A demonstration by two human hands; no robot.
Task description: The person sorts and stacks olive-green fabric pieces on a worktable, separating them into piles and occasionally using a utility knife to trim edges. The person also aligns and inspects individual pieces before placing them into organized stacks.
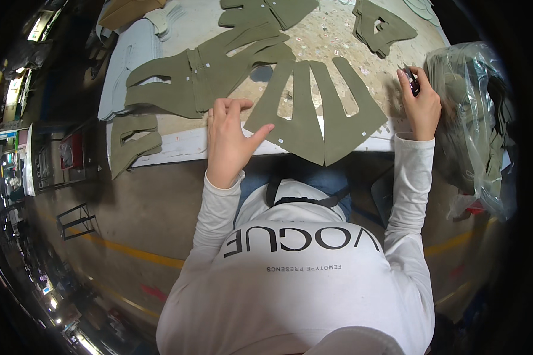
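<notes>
I've got the desk [177, 145] spanning my view, a clear bag [475, 77] bulging at its right. Up front, the left panel [290, 127] and right panel [346, 130], both green, lie side by side, points overhanging the near edge. My left grip [226, 142] is spread, grasping nothing, thumb over the left panel; contact, I can't tell. My right grip [423, 106] clasps a dark tool [413, 84]. White tags [280, 141] dot both panels.
</notes>
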